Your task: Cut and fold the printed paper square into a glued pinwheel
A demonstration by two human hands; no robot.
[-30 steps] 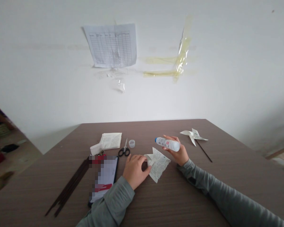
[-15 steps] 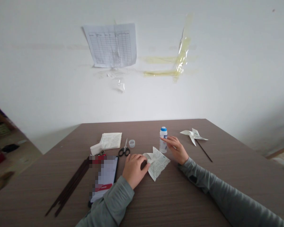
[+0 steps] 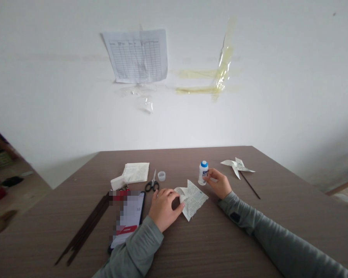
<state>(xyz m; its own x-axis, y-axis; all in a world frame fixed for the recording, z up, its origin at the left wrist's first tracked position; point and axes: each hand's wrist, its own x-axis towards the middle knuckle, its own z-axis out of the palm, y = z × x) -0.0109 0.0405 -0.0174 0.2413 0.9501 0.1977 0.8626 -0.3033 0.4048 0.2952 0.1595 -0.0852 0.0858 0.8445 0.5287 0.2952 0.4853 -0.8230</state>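
My left hand [image 3: 165,208] pinches the folded left side of a printed paper piece [image 3: 195,200]. The paper is cut and partly folded like a pinwheel, with two of its points lying flat. Just beyond it, my right hand [image 3: 219,183] has its thumb and fingers closed on the right side of a white glue bottle [image 3: 202,178] with a blue cap. The bottle leans slightly. Part of the paper's fold is hidden behind my left fingers.
A finished paper pinwheel [image 3: 237,166] on a dark stick lies at the right. Scissors [image 3: 152,184], a clear round cap [image 3: 161,176], stacked paper [image 3: 137,172], a white block [image 3: 117,182], a phone [image 3: 130,220] and dark sticks [image 3: 88,229] lie leftward on the table.
My right hand has closed from an extended finger to a grip on the glue bottle. The bottle has turned, tilted and shifted slightly right. My left hand stays at the paper.
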